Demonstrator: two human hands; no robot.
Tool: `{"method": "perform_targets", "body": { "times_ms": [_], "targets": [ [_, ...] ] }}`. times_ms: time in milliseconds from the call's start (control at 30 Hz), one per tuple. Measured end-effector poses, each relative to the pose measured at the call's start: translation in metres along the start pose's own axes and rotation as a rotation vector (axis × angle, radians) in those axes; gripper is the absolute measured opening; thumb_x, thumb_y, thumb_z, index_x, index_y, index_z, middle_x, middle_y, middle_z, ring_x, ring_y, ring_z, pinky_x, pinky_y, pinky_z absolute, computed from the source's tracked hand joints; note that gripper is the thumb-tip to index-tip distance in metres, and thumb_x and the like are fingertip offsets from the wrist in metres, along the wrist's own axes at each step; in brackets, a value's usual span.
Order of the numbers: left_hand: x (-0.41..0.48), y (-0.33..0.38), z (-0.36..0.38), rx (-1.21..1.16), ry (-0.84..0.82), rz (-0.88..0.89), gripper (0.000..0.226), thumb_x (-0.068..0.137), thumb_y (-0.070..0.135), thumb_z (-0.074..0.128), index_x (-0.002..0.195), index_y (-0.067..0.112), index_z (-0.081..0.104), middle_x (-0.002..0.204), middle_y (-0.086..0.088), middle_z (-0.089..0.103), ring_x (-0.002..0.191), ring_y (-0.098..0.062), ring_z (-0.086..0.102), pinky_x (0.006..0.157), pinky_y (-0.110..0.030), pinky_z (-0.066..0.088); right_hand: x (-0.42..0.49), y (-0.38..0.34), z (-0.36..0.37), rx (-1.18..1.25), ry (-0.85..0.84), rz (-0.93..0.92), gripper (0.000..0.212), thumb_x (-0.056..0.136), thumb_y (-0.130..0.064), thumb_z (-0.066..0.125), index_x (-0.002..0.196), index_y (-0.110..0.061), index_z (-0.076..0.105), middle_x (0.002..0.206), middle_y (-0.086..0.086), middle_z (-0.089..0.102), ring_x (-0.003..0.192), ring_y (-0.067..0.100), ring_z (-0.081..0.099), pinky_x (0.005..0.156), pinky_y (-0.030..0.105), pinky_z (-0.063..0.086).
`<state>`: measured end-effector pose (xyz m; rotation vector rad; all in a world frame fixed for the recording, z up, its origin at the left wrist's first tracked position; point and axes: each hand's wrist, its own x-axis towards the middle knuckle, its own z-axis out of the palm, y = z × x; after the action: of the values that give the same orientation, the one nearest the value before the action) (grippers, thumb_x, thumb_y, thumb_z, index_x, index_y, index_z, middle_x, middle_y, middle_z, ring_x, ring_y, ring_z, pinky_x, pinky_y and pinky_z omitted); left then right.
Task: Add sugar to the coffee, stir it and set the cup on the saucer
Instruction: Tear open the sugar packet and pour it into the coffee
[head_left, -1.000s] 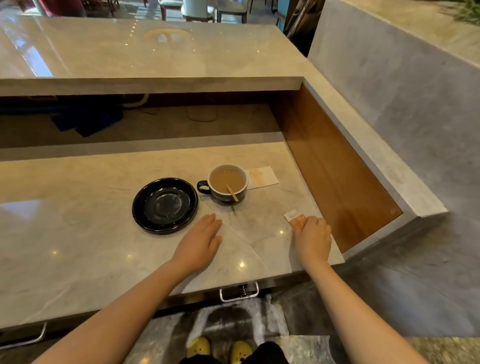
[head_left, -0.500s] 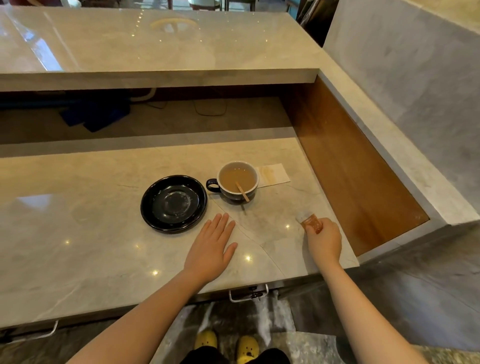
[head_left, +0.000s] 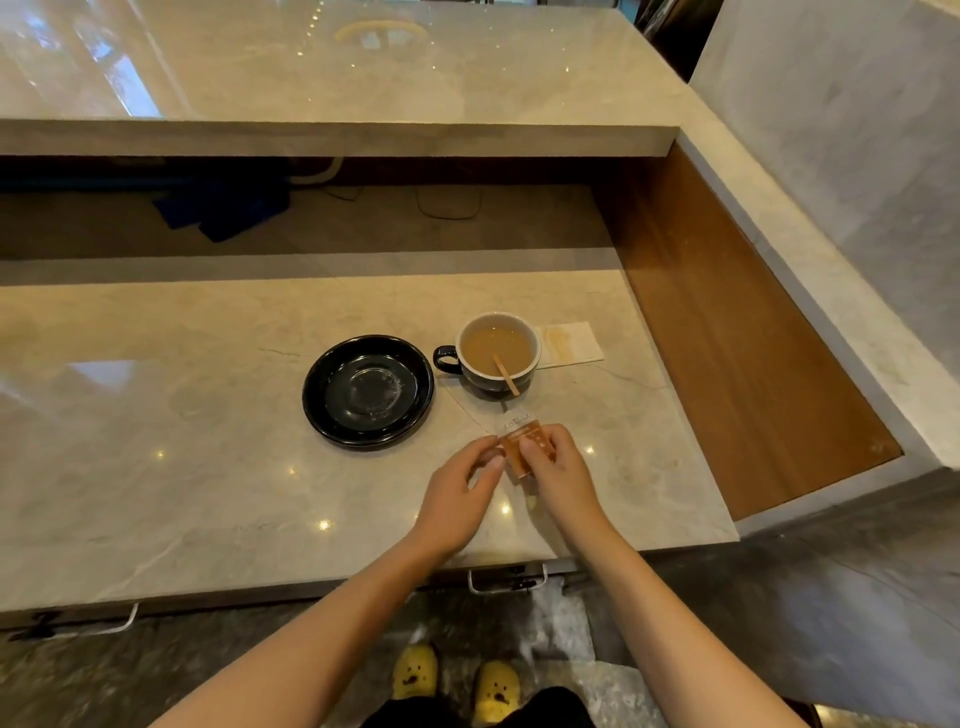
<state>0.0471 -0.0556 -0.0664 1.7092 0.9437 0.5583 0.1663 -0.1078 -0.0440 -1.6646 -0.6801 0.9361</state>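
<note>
A dark cup (head_left: 497, 349) of light brown coffee stands on the marble counter with a wooden stirrer (head_left: 506, 374) leaning in it. To its left lies an empty black saucer (head_left: 368, 391). In front of the cup, both hands hold a small orange and white sugar packet (head_left: 521, 439) above the counter. My left hand (head_left: 460, 496) pinches its left edge and my right hand (head_left: 556, 467) grips its right side.
A white napkin (head_left: 569, 340) lies just right of the cup. A raised marble ledge (head_left: 332, 135) runs behind the counter and a wooden side panel (head_left: 727, 338) drops off on the right. Drawer handles (head_left: 506, 582) sit under the front edge.
My right hand lifted the sugar packet off the counter and carried it left toward the middle. My left hand rose from the counter and took hold of the packet's other side.
</note>
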Motion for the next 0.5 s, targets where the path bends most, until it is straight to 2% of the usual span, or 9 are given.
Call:
{"method": "perform_targets", "body": {
  "times_ms": [100, 200, 267, 367, 433, 500],
  "targets": [
    [-0.001, 0.012, 0.008, -0.420, 0.055, -0.188, 0.025, 0.094, 0.018, 0.043, 0.113, 0.019, 0.060, 0.112, -0.004, 0.067, 0.105, -0.016, 0.063, 0.095, -0.040, 0.049, 0.001, 0.002, 0.011, 0.006, 0.000, -0.028, 0.006, 0.092, -0.013, 0.049, 0.088, -0.015, 0.053, 0.094, 0.013, 0.058, 0.083, 0.021, 0.056, 0.072, 0.030, 0.047],
    [-0.003, 0.022, 0.007, -0.628, 0.077, -0.262, 0.023, 0.094, 0.011, 0.045, 0.113, 0.009, 0.057, 0.113, -0.015, 0.067, 0.103, -0.025, 0.065, 0.091, -0.043, 0.051, 0.001, 0.003, 0.016, -0.002, 0.036, -0.053, 0.005, 0.088, -0.015, 0.055, 0.087, -0.014, 0.059, 0.101, 0.013, 0.054, 0.092, 0.025, 0.057, 0.081, 0.036, 0.049],
    [-0.002, 0.023, 0.005, -0.686, 0.078, -0.281, 0.022, 0.093, 0.010, 0.046, 0.112, 0.007, 0.057, 0.112, -0.016, 0.067, 0.103, -0.027, 0.065, 0.090, -0.046, 0.051, 0.001, 0.003, 0.017, 0.023, 0.026, -0.047, 0.006, 0.088, -0.016, 0.056, 0.088, -0.013, 0.062, 0.102, 0.013, 0.056, 0.093, 0.023, 0.058, 0.082, 0.033, 0.049],
    [0.003, 0.023, -0.003, -0.666, 0.131, -0.311, 0.019, 0.094, 0.011, 0.044, 0.107, 0.007, 0.057, 0.106, -0.019, 0.068, 0.095, -0.030, 0.068, 0.086, -0.049, 0.053, 0.003, 0.004, 0.012, 0.007, -0.042, -0.065, 0.012, 0.090, -0.021, 0.055, 0.097, -0.017, 0.063, 0.106, 0.009, 0.058, 0.097, 0.018, 0.058, 0.081, 0.021, 0.048],
    [0.010, 0.025, -0.012, -0.619, 0.176, -0.325, 0.015, 0.095, 0.012, 0.042, 0.102, 0.010, 0.056, 0.097, -0.019, 0.069, 0.078, -0.027, 0.070, 0.075, -0.044, 0.057, 0.009, 0.009, 0.001, -0.178, -0.005, -0.129, 0.015, 0.090, -0.025, 0.053, 0.102, -0.020, 0.061, 0.108, 0.005, 0.057, 0.099, 0.013, 0.052, 0.080, 0.017, 0.044],
    [0.021, 0.030, -0.024, -0.588, 0.202, -0.338, 0.015, 0.096, 0.013, 0.040, 0.102, 0.010, 0.053, 0.088, -0.017, 0.068, 0.062, -0.021, 0.067, 0.063, -0.037, 0.058, 0.018, 0.017, -0.016, -0.483, 0.081, -0.226, 0.023, 0.091, -0.027, 0.051, 0.110, -0.018, 0.057, 0.113, 0.002, 0.056, 0.104, 0.009, 0.043, 0.089, 0.026, 0.043]
  ]
}}
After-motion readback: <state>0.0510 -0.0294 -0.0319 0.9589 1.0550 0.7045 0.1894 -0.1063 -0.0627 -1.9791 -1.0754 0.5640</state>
